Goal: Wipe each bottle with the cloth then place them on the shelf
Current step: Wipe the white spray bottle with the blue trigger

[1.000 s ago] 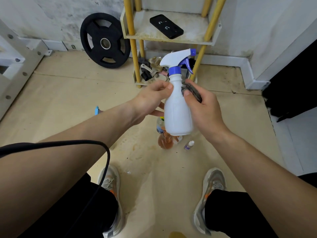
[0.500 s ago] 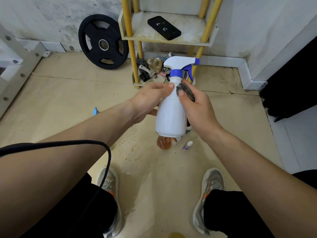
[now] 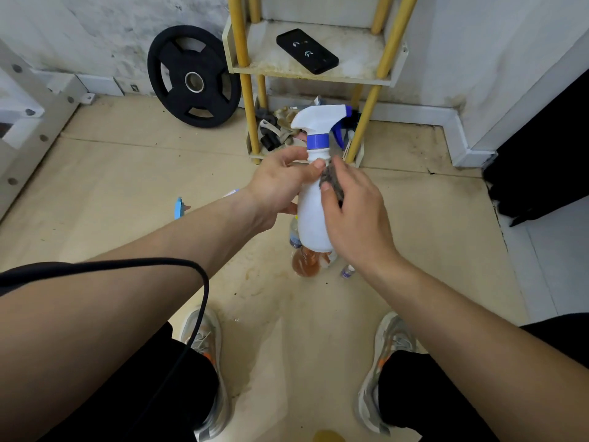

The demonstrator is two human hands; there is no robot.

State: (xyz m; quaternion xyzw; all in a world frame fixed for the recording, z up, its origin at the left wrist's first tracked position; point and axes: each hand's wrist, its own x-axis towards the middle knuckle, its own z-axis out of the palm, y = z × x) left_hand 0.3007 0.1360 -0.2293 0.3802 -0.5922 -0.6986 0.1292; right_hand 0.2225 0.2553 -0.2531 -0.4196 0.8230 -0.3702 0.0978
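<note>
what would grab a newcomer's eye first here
The white spray bottle with its blue collar, held up mid-frame: the left hand grips its neck while the right hand presses a grey cloth to its side. Behind, a black weight plate leans on the wall left of the yellow-legged shelf, which carries a black flat device.
</note>
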